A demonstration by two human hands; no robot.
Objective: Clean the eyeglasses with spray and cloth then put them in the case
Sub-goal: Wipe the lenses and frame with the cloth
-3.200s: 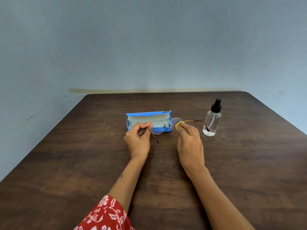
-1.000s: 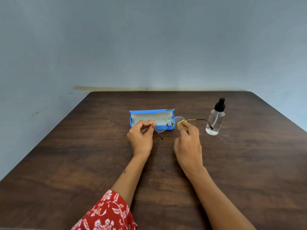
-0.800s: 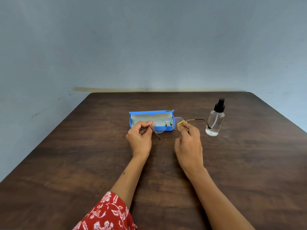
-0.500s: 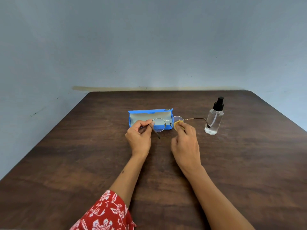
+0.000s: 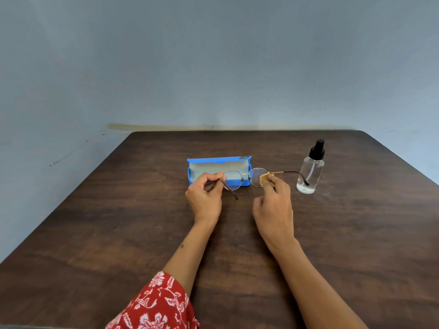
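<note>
Thin round wire-rimmed eyeglasses (image 5: 242,178) are held up over the table, in front of the open blue case (image 5: 218,160). My left hand (image 5: 205,197) pinches the frame at its left hinge, with that temple arm pointing down. My right hand (image 5: 274,203) pinches a small yellow cloth (image 5: 263,179) against the right lens. The right temple arm reaches out toward the clear spray bottle (image 5: 310,170) with a black pump top, which stands upright to the right.
The dark wooden table (image 5: 118,222) has its far edge against a grey-blue wall. The case lies open with its pale lining showing, just behind my hands. A red floral sleeve (image 5: 156,302) shows at the bottom.
My right hand has kept rubbing the cloth in small strokes on the right lens. My left hand holds the frame in the same place.
</note>
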